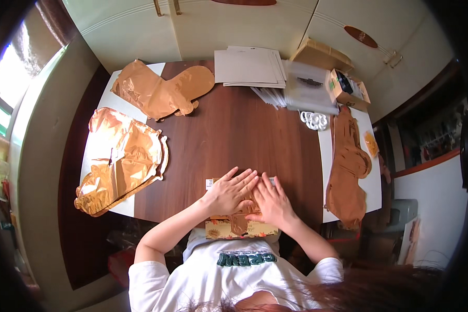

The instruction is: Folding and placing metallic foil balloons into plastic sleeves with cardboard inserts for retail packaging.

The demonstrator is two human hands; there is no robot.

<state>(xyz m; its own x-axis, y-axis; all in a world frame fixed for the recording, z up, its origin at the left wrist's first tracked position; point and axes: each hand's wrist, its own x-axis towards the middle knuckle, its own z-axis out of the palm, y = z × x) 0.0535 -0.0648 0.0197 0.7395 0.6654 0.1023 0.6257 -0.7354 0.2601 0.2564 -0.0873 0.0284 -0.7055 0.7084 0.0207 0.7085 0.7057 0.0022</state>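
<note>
At the table's near edge, my left hand (231, 193) lies flat with its fingers stretched out. My right hand (273, 204) rests beside it, also flat, and the fingertips of both come close together. Under them is a folded brown foil piece (238, 225), which looks like a flat foil balloon. It lies on a printed card (268, 230) with a leaf pattern, which overhangs the table edge by my lap. My palms hide most of the foil and the card's middle.
Shiny copper foil balloons (127, 151) lie at left, with matte brown foil shapes (151, 93) behind them and more (346, 171) at right. Grey-white cards (249, 65), clear plastic sleeves (308, 88), an open box (348, 89), white rings (313, 120) and a yellow packet (371, 144) sit farther back.
</note>
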